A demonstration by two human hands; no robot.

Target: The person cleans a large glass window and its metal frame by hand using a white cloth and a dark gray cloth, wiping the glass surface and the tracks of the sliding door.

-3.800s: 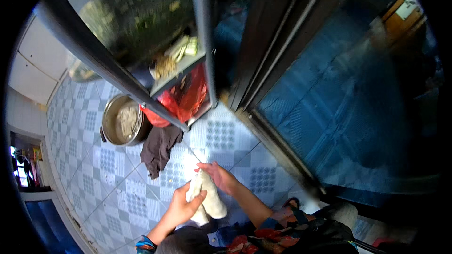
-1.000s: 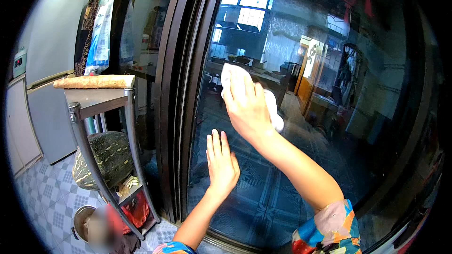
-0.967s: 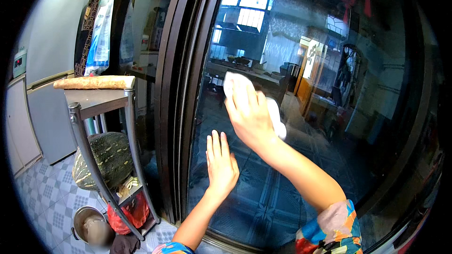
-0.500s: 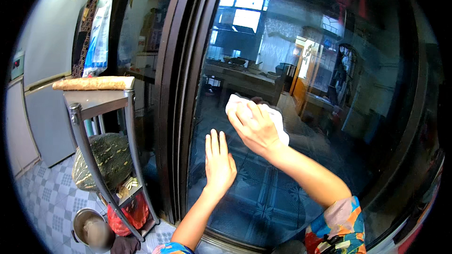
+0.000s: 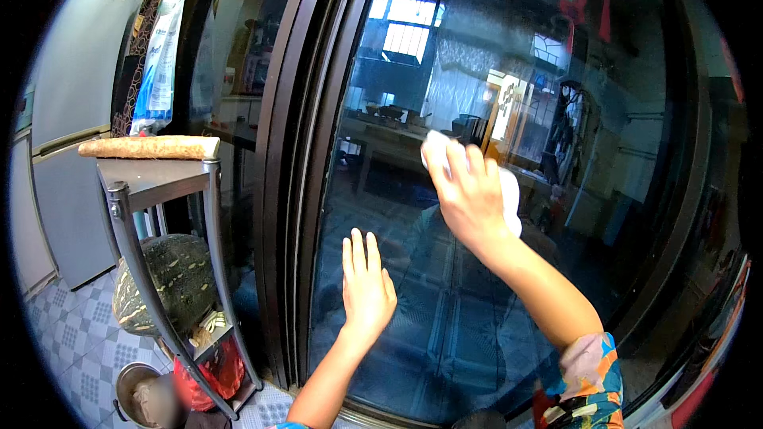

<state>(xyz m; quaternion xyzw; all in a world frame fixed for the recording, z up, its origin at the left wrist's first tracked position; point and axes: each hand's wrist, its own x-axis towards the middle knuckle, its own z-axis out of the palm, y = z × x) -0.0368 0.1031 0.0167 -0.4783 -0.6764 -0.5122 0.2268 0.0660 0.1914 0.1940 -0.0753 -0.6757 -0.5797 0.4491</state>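
A large dark glass door panel (image 5: 397, 270) fills the middle of the view and mirrors a room with windows. My right hand (image 5: 474, 195) presses a white cloth (image 5: 510, 199) against the glass; the cloth shows at both sides of the fingers. Lower and to the left, my left hand (image 5: 367, 282) is raised near the pane, fingers straight and holding nothing. Whether its palm touches the glass I cannot tell.
Left of the dark door frame (image 5: 290, 151) stands a metal rack (image 5: 155, 178). A long pale brown root (image 5: 151, 148) lies on its top and a big green pumpkin (image 5: 171, 282) below. A red bag (image 5: 211, 373) and a metal pot (image 5: 131, 385) are near its foot.
My right hand has moved right and slightly up across the glass with the cloth. My left hand has stayed almost in place, still spread flat. The view has shifted slightly.
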